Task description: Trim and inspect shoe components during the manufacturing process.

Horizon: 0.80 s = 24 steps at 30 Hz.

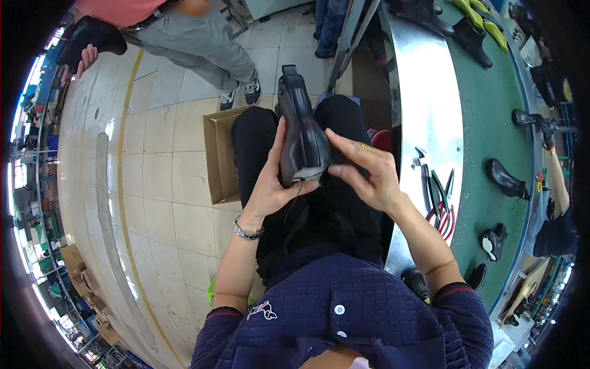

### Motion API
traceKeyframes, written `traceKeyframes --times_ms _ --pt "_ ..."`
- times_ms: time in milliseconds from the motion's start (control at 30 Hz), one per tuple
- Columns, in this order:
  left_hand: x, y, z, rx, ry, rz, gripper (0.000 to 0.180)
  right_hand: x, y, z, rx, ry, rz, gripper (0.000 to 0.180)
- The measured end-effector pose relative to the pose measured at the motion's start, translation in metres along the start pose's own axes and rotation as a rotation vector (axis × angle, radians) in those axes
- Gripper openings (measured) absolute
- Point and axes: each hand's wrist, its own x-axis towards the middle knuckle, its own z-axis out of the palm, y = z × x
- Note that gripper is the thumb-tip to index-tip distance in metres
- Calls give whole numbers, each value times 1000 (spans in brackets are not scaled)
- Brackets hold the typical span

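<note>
Over my lap is a black leather boot (300,126), lying lengthwise, with a narrow tab at its far end. A pale, rough edge and loose dark threads show at its near end. My left hand (275,184) is wrapped round the boot's left side and near end, its fingertips partly hidden beneath. Along the right side, my right hand (369,169) has its thumb and index finger stretched out and apart, the tips at the boot's edge. Whether both tips press on the leather is hard to tell.
On my right run a metal ledge (430,92) with pliers and cutters (439,200), and a green conveyor belt (491,123) carrying several black shoes. An open cardboard box (221,166) stands by my left knee. One person (184,49) holds a black boot; another's arm (558,178) reaches over the belt.
</note>
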Motion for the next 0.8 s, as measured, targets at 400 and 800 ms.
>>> traceKeyframes --times_ms 400,800 --pt "-22 2 36 -23 38 -92 145 -32 -23 -64 478 -223 814 60" --pt "5 -62 69 -91 88 -332 76 -48 -1 -72 244 -473 1052 48"
